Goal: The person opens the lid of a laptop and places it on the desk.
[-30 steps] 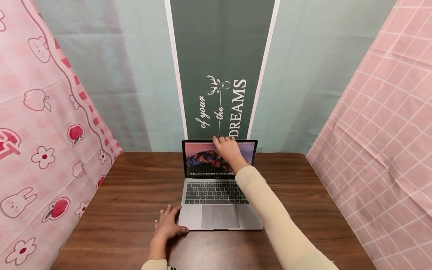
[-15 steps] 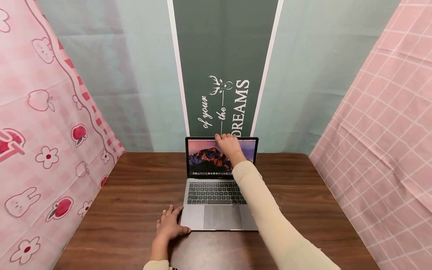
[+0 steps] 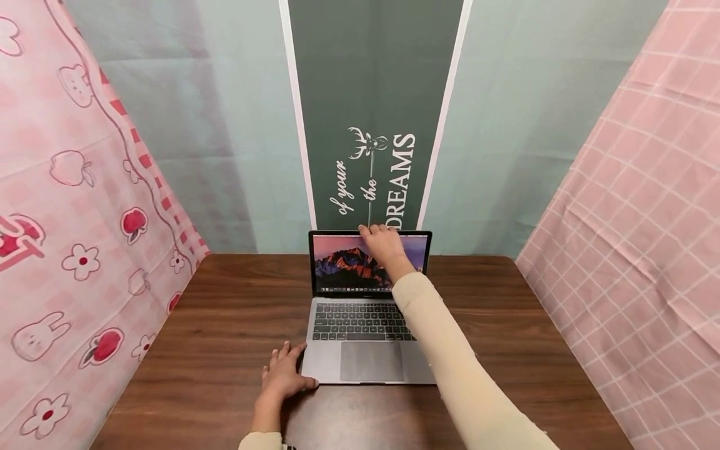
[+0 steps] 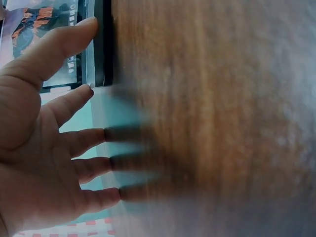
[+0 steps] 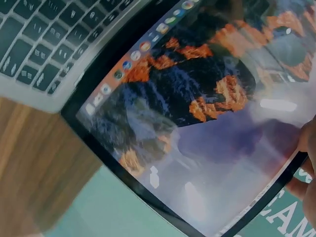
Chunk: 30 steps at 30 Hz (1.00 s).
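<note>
A grey laptop (image 3: 371,362) lies unfolded on the wooden table, its lit screen (image 3: 343,262) upright and showing a mountain picture. My right hand (image 3: 387,247) holds the middle of the screen's top edge. In the right wrist view, fingers (image 5: 298,187) of that hand curl over the edge, with part of the hand in front of the display. My left hand (image 3: 283,375) rests at the laptop's front left corner, fingers spread on the table. In the left wrist view its thumb (image 4: 74,39) lies along the base's edge. My right forearm hides part of the keyboard.
The brown wooden table (image 3: 225,312) extends around the laptop. Behind it hangs a green cloth (image 3: 371,75) with white lettering. Pink patterned cloths (image 3: 73,219) stand along the left and right sides.
The screen's top edge has risen slightly, then dipped a little, under my right hand. The whole view has shifted slightly. My left hand keeps its place at the corner.
</note>
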Tool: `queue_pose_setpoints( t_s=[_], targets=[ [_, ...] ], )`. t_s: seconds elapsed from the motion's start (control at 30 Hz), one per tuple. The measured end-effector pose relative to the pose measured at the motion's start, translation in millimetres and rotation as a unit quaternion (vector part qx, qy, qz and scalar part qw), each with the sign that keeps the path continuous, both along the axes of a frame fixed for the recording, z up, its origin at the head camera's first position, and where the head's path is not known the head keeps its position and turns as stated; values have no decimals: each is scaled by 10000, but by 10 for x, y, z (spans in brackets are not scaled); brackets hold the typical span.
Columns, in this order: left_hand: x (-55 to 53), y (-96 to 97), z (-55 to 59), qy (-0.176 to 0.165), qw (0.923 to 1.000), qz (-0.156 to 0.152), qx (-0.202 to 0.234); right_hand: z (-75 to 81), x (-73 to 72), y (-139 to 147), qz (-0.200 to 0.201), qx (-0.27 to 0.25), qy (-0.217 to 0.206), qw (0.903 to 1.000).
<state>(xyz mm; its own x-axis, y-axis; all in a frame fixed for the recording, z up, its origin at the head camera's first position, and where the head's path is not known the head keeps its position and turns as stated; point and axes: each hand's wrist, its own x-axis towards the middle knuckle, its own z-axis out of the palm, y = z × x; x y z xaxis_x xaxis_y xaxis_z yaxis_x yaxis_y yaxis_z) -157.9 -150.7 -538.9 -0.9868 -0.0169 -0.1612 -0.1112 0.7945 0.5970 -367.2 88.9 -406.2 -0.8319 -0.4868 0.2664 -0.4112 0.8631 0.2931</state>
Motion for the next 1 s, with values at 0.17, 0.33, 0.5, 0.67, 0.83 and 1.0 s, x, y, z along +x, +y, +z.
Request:
queue_pose_setpoints(
  t_s=[0.17,0.33,0.5,0.67,0.83,1.0],
  targets=[
    [-17,-18,26,50,10000,-5,40,35,40,1,180,-216,183,9994],
    [22,7,-1,-14,9999,-51,85,9,212,91,393,-658,23,9971],
    [-10,44,50,137,9996,-151,175,-102,405,281,606,-1737,365,9823],
    [-72,48,90,452,9980,-223,372,-215,544,416,692,-2422,525,9663],
    [-81,44,143,837,9946,-364,503,-300,673,519,804,-2830,690,9532],
    [-75,32,193,1155,9921,-309,386,-403,814,620,822,-3022,869,9457]
  ],
)
